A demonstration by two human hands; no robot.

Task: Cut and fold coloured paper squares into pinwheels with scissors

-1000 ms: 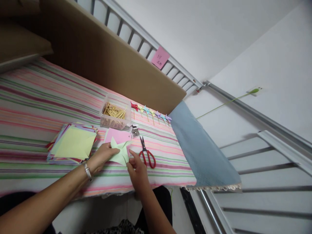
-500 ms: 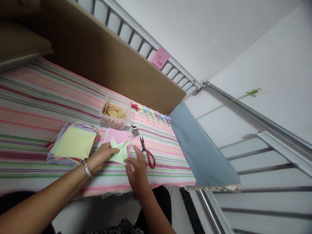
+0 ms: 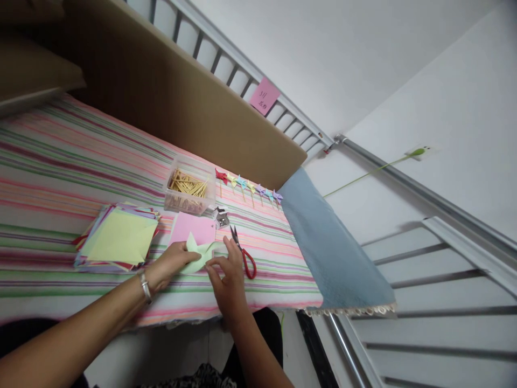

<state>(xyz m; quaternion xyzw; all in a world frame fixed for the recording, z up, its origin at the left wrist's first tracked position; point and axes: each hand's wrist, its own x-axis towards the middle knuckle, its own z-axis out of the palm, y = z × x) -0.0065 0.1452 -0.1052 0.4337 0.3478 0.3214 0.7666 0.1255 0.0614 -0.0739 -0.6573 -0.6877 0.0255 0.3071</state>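
A pale green paper piece (image 3: 196,262), cut and partly folded like a pinwheel, is between my two hands. My left hand (image 3: 174,265), with a silver bracelet at the wrist, pinches its left side, thumb on top. The thumb and index finger of my right hand (image 3: 226,277) close on its right corner, the other fingers raised. Behind it lies a pink paper sheet (image 3: 195,229) on the striped cloth. Red-handled scissors (image 3: 247,261) rest just right of my right hand. A small clear packet of metal bits (image 3: 221,217) lies beyond the pink sheet.
To the left is a stack of coloured paper squares (image 3: 121,237), yellow on top. A clear plastic box (image 3: 189,186) holds many thin wooden sticks. Several small paper pinwheels on sticks (image 3: 251,187) stand in a row by the cardboard panel (image 3: 210,113). Blue cloth (image 3: 335,248) covers the right end.
The green paper has tilted and bent: its right side is drawn toward my right hand, and its middle now curls up. Both hands stay near the same place.
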